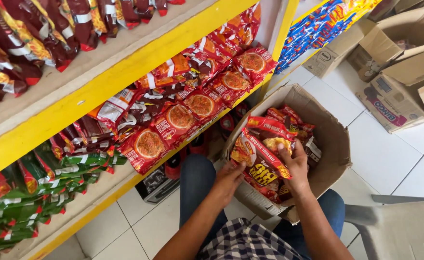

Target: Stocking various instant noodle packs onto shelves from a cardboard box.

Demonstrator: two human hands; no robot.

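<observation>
An open cardboard box (335, 139) rests against my knees and holds several red noodle packets. My left hand (230, 179) and my right hand (295, 166) both grip a stack of red packets (262, 153) lifted at the box's near left side. My left hand holds the stack's lower left edge. Fingers of my right hand curl over its right edge. More packets (289, 118) lie deeper in the box.
A yellow-edged shelf (91, 96) on the left carries rows of red packets (197, 103) and green packets (33, 192). Other open cardboard boxes (400, 67) stand on the white tiled floor (390, 154) at upper right. A grey plastic chair (400, 226) is at lower right.
</observation>
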